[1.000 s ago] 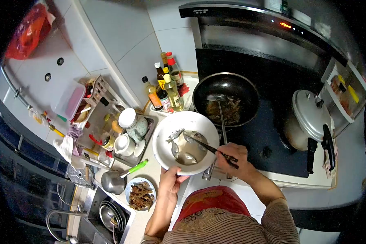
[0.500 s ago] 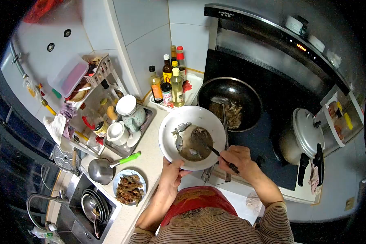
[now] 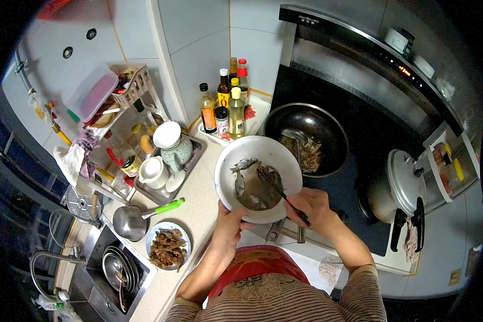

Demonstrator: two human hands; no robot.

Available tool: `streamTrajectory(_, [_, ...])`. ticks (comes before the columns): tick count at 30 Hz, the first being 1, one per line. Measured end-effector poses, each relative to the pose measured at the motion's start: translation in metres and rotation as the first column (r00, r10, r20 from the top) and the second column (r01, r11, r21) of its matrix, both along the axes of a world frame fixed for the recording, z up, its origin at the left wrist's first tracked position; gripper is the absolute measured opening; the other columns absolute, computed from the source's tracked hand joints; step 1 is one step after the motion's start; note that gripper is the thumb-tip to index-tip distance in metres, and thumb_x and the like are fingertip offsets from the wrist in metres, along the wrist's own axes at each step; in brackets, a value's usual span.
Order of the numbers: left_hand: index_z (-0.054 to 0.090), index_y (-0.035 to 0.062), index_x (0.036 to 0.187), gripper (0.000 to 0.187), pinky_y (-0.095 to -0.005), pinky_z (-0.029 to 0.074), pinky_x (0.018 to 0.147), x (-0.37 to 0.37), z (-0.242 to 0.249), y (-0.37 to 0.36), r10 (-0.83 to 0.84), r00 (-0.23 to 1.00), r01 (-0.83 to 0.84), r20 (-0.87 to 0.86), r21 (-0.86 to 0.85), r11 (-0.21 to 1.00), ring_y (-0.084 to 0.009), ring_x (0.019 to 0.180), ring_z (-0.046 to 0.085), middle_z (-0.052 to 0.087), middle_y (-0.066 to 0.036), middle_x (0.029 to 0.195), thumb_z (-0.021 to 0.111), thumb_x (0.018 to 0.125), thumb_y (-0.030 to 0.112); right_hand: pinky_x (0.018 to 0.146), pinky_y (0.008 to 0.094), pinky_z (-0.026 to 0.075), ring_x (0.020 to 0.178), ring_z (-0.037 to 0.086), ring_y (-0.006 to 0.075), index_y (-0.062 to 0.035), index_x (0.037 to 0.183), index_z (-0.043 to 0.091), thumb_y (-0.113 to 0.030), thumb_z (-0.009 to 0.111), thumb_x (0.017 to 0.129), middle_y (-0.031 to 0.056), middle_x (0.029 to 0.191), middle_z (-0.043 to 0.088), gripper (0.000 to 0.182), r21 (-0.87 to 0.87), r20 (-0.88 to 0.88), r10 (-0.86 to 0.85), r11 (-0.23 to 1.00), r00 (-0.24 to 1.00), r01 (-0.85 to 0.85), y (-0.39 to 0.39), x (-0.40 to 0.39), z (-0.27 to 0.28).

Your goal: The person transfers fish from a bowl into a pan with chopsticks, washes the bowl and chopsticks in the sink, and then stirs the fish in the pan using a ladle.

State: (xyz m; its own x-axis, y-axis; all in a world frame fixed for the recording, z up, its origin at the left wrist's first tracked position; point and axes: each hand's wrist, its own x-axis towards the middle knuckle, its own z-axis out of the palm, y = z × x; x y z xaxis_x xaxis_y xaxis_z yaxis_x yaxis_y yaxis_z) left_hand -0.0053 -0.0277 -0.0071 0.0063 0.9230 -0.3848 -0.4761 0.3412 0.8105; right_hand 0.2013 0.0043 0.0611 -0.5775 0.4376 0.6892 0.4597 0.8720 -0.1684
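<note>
My left hand point(image 3: 232, 220) grips the lower left rim of a white bowl point(image 3: 228, 177). Small silvery fish point(image 3: 240, 182) and cloudy liquid lie inside it. Dark chopsticks point(image 3: 282, 194) are held in my right hand point(image 3: 310, 208) beside the bowl's right rim, with their tips in the bowl's contents. Just behind the bowl, a black wok point(image 3: 327, 126) on the stove holds browned food point(image 3: 310, 155) and a metal spatula point(image 3: 299, 140).
Sauce bottles point(image 3: 236, 114) stand on a tray behind the bowl. At left are a plate of fried fish point(image 3: 168, 249), a ladle with green handle point(image 3: 130, 223), white jars point(image 3: 153, 170) and a sink point(image 3: 86, 282) with stacked pans. A pressure cooker point(image 3: 405, 180) is at right.
The view has shifted slightly. The bowl sits a little further right and up in the picture, with both hands still on bowl and chopsticks. The chopstick tips have moved up and left within the bowl.
</note>
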Motion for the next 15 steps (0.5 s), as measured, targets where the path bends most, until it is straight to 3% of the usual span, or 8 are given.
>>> streamTrajectory(4, [0.025, 0.0122, 0.132, 0.052, -0.015, 0.036, 0.034, -0.001, -0.011, 0.003, -0.017, 1.0, 0.017, 0.007, 0.008, 1.0, -0.013, 0.07, 0.062, 0.053, -0.01, 0.11, 0.042, 0.084, 0.005, 0.043, 0.0268, 0.04, 0.047, 0.052, 0.0215, 0.0013, 0.079, 0.057, 0.007, 0.064, 0.066, 0.0099, 0.061, 0.056, 0.015, -0.007, -0.055, 0.04, 0.999, 0.998, -0.04, 0.006, 0.0, 0.006])
streamTrajectory(7, [0.027, 0.0039, 0.128, 0.06, -0.0361, 0.06, 0.056, 0.001, -0.013, 0.008, 0.053, 0.995, -0.054, 0.081, 0.011, 0.998, -0.0342, 0.087, 0.062, 0.05, -0.021, 0.112, 0.044, 0.073, -0.009, 0.044, 0.0264, 0.04, 0.048, 0.052, 0.0218, 0.002, 0.078, 0.057, 0.008, 0.062, 0.065, 0.0096, 0.061, 0.056, 0.016, -0.004, -0.128, 0.035, 0.999, 0.991, -0.036, 0.009, 0.007, 0.007])
streamTrajectory(9, [0.026, 0.0032, 0.128, 0.06, -0.036, 0.06, 0.056, -0.004, -0.025, 0.012, 0.03, 0.996, -0.031, 0.088, 0.002, 1.0, -0.0337, 0.087, 0.062, 0.05, -0.021, 0.112, 0.044, 0.073, -0.008, 0.045, 0.0264, 0.04, 0.048, 0.052, 0.0218, 0.0028, 0.078, 0.057, 0.01, 0.061, 0.064, 0.0097, 0.062, 0.056, 0.017, 0.023, -0.163, 0.02, 1.0, 0.987, -0.016, 0.009, 0.012, 0.009])
streamTrajectory(11, [0.026, 0.0045, 0.129, 0.058, -0.0295, 0.056, 0.051, -0.006, -0.034, 0.01, 0.01, 0.997, -0.008, 0.078, -0.018, 1.0, -0.0284, 0.082, 0.062, 0.052, -0.017, 0.11, 0.044, 0.075, -0.004, 0.044, 0.0266, 0.04, 0.048, 0.051, 0.0216, 0.0037, 0.079, 0.057, 0.011, 0.06, 0.064, 0.0101, 0.063, 0.056, 0.017, 0.071, -0.186, -0.009, 0.997, 0.982, 0.023, 0.012, 0.021, 0.013])
streamTrajectory(12, [0.025, 0.0062, 0.13, 0.056, -0.0231, 0.051, 0.046, -0.007, -0.03, 0.007, 0.0, 0.998, 0.002, 0.063, -0.032, 0.999, -0.0233, 0.077, 0.063, 0.052, -0.014, 0.108, 0.044, 0.078, -0.001, 0.044, 0.0289, 0.042, 0.052, 0.055, 0.0226, 0.0012, 0.083, 0.059, 0.008, 0.067, 0.063, 0.011, 0.067, 0.06, 0.023, 0.027, -0.134, -0.074, 0.997, 0.988, 0.078, 0.011, 0.029, 0.021])
streamTrajectory(15, [0.025, 0.0059, 0.13, 0.054, -0.0174, 0.051, 0.045, -0.008, -0.022, 0.004, 0.05, 0.998, -0.046, 0.037, -0.108, 0.993, -0.0197, 0.072, 0.064, 0.053, -0.013, 0.107, 0.044, 0.079, 0.002, 0.044, 0.028, 0.041, 0.051, 0.053, 0.0216, 0.0025, 0.08, 0.058, 0.009, 0.064, 0.067, 0.0134, 0.069, 0.06, 0.016, 0.149, -0.252, -0.128, 0.974, 0.959, 0.169, 0.035, 0.036, 0.021])
